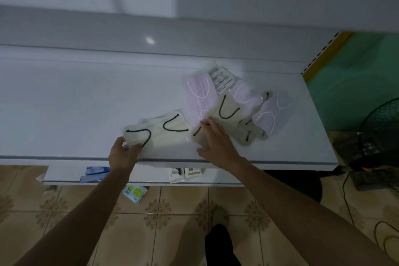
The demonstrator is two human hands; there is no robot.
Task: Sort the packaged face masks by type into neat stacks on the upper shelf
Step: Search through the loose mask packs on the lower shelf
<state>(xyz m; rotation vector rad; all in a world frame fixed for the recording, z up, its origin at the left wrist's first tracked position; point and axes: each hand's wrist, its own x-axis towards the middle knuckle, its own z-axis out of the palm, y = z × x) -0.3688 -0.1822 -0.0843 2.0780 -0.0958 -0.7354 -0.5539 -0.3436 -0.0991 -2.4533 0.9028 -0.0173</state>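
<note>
Grip: left hand [124,154] pinches a cream mask packet [159,134], right hand [216,140] presses flat-fingered, unclenched, on the mixed pile [228,110] at the upper shelf [75,103] front edge; sorting seemingly early; next, cream packets need sliding clear of pink packets [199,97].

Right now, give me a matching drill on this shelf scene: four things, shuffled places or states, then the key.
1. left hand
2. right hand
3. pink pleated packaged mask with white loops
4. blue cardboard boxes

A. on the lower shelf
B. flat on the white upper shelf
C. grips the cream packaged mask with black loops
D. fingers flat on a second cream mask

Pairs: 1-C, 2-D, 3-B, 4-A
</note>
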